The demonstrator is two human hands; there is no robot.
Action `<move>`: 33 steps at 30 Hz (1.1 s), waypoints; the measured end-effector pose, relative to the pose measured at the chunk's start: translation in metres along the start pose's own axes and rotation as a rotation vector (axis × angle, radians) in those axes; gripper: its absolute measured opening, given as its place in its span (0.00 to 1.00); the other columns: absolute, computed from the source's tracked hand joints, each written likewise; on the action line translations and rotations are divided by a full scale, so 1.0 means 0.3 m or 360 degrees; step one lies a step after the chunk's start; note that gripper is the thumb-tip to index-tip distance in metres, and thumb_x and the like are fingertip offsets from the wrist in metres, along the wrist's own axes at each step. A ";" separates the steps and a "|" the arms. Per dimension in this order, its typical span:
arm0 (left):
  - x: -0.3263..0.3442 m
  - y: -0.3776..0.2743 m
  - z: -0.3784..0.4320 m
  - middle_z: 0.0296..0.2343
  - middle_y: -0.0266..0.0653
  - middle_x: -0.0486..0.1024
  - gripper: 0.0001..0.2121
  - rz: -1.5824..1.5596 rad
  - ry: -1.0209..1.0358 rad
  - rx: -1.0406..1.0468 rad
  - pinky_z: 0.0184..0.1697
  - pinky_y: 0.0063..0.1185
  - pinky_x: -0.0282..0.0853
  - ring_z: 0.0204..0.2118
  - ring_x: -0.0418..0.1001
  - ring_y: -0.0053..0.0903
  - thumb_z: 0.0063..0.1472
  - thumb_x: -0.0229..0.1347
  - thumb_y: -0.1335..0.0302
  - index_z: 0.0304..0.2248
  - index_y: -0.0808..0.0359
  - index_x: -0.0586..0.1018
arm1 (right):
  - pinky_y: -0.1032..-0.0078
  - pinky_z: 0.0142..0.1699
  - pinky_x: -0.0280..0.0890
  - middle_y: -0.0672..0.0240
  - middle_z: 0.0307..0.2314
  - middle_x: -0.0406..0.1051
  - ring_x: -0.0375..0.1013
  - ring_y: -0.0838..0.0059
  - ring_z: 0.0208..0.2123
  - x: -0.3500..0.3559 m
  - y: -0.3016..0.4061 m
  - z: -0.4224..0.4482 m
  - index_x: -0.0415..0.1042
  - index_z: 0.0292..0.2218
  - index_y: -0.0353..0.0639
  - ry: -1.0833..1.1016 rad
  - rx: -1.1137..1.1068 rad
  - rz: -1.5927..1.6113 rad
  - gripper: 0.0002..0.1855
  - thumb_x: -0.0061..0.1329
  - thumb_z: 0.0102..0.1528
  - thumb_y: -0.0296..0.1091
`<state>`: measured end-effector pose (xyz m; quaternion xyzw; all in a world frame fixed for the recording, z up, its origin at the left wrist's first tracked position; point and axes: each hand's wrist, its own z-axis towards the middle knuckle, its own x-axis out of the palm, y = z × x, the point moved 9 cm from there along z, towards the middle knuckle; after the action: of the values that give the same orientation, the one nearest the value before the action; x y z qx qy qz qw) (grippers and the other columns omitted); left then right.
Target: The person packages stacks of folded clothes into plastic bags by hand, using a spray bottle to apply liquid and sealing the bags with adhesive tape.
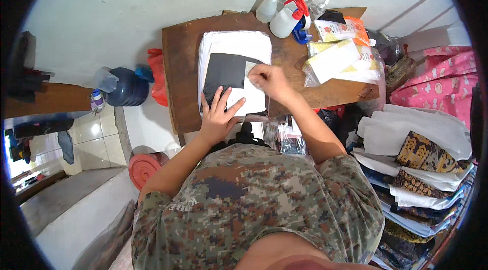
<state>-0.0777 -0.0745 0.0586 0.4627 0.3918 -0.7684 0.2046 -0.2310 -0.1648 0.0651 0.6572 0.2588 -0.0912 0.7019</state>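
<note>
A stack of white paper sheets lies on the brown wooden table. On it rests a dark flat piece, perhaps folded fabric, with a white sheet partly over its right side; clear plastic shows around their lower edges. My left hand lies palm down with fingers spread on the dark piece and the white sheet's edge. My right hand is bent over the white sheet's upper right, beside a small pale label; its fingertips are curled and blurred, so whether they pinch anything cannot be told.
A white bottle with a red trigger sprayer and a pump bottle stand at the table's back. Plastic packets with white cards lie at the right. Folded clothes are piled right of me; a red round lid is at the left.
</note>
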 end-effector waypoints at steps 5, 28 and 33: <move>0.016 0.004 -0.031 0.56 0.44 0.56 0.29 0.0048 -0.0038 0.0011 0.55 0.58 0.34 0.60 0.49 0.45 0.48 0.61 0.67 0.52 0.43 0.70 | 0.80 0.30 0.62 0.65 0.21 0.69 0.64 0.81 0.23 0.093 0.105 -0.032 0.70 0.46 0.42 0.0043 -0.0117 -0.0107 0.19 0.51 0.51 0.23; 0.041 0.036 -0.057 0.56 0.46 0.56 0.26 0.0031 0.0024 -0.0132 0.55 0.58 0.36 0.60 0.49 0.49 0.50 0.59 0.67 0.51 0.44 0.70 | 0.67 0.40 0.68 0.49 0.31 0.74 0.75 0.58 0.34 -0.387 -0.368 0.017 0.65 0.47 0.39 -0.0734 0.0892 -0.0413 0.31 0.57 0.44 0.44; 0.032 0.011 -0.023 0.57 0.45 0.53 0.25 -0.0063 0.0088 -0.0084 0.58 0.53 0.28 0.61 0.46 0.46 0.54 0.56 0.64 0.52 0.42 0.68 | 0.70 0.23 0.66 0.55 0.25 0.73 0.72 0.66 0.21 -0.758 -0.961 0.148 0.68 0.44 0.37 -0.1224 0.1049 0.0047 0.21 0.53 0.48 0.34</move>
<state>-0.0764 -0.0707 0.0472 0.4704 0.4266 -0.7486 0.1906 -0.5484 -0.2906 -0.0775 0.7664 -0.0702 -0.3935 0.5029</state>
